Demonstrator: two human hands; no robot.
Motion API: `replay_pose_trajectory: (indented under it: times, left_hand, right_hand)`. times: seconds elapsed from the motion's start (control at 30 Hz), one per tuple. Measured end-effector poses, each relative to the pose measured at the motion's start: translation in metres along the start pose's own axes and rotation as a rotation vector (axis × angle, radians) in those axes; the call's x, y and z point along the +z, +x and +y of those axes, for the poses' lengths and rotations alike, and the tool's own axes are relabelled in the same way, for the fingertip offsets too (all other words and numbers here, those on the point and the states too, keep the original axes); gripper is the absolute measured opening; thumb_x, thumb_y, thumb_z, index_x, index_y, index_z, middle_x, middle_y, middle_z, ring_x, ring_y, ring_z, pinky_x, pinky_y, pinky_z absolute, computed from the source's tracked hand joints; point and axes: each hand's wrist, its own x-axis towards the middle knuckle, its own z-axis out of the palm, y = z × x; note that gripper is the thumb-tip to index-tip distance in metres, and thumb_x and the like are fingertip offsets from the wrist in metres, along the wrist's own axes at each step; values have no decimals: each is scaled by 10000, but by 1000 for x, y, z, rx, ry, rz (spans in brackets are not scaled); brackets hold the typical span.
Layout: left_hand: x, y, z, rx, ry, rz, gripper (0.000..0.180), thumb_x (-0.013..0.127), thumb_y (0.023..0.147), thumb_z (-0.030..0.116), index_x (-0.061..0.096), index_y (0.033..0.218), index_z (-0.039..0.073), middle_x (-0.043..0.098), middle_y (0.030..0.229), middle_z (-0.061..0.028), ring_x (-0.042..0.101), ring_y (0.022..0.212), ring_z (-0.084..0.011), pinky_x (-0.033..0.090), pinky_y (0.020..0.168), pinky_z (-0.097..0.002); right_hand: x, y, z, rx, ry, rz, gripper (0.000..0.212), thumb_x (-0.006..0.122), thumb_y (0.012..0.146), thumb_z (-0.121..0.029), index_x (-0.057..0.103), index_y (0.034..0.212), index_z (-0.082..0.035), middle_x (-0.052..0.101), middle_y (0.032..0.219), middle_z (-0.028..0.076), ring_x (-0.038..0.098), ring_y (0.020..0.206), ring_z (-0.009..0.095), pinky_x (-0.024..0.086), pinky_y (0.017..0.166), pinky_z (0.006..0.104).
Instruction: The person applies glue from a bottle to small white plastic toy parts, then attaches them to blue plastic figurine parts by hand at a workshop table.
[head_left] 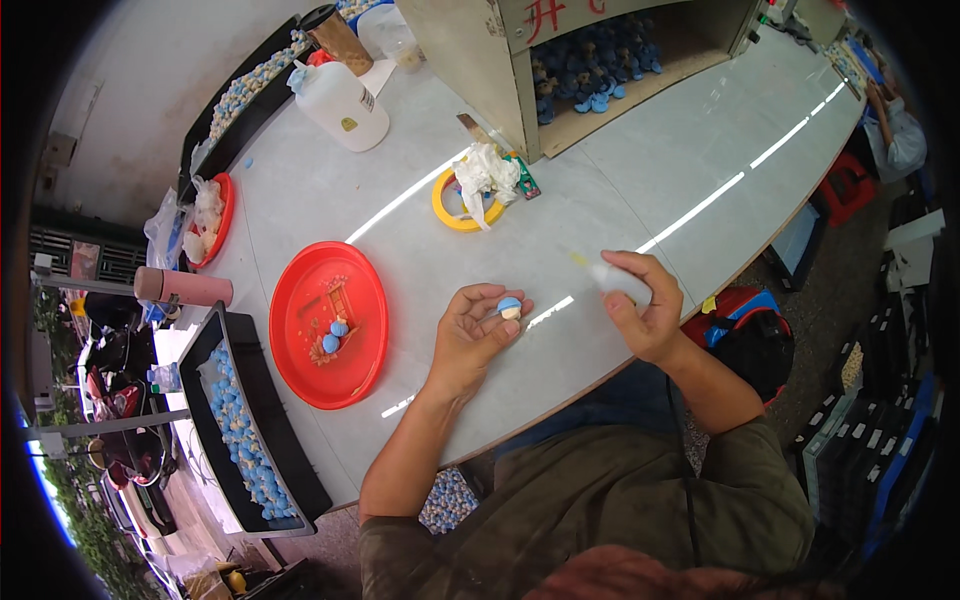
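Between the thumb and fingers of my left hand [468, 338] is a small figurine head [510, 308], blue on top and cream below. My right hand [648, 312] is wrapped round a small white squeeze bottle [622, 284]. Its thin yellowish nozzle points up and left, apart from the figurine head. Left of my left hand lies a round red plate [300, 365] with a few blue-and-cream pieces [332, 342] on it.
A black tray [305, 495] of similar pieces stands left of the plate. Farther off are a yellow tape roll [440, 208] with crumpled white tissue [487, 172], a large white bottle [345, 112] and a pink flask [205, 290]. A cabinet [478, 60] holds several blue figures.
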Motion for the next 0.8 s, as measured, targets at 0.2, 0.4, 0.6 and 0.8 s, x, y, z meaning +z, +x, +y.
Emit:
replay_pose_trajectory:
  times: [0.2,0.4,0.6,0.8]
  left_hand:
    - [-1,-2,4,-189,-145,-36,359,684,856,28,532,1179,67,605,1199,-141,606,1140,-275,557,883,-287]
    - [-4,-2,4,-276,-202,-66,279,662,883,70,543,1136,60,635,1142,-119,633,1085,-243,570,838,-272]
    - [6,-3,7,-230,-172,40,271,650,878,38,525,1118,51,634,1101,-136,655,991,-205,576,783,-256]
    - [6,-1,5,-183,-148,113,279,640,891,33,497,1130,30,619,1132,-152,646,1023,-234,558,836,-289]
  right_hand:
    - [-71,36,30,182,-112,234,292,649,877,-59,519,1126,20,653,1014,92,588,896,120,469,799,263]
    - [-161,61,81,233,-565,510,245,710,813,-67,588,1021,-19,597,851,29,525,769,126,456,709,269]
    - [-166,60,75,235,-717,531,298,744,775,-82,593,1022,-8,601,840,50,543,770,156,458,703,284]
    - [-107,68,30,-148,-702,482,213,682,813,-18,601,1009,-33,595,854,72,593,764,198,480,681,299]
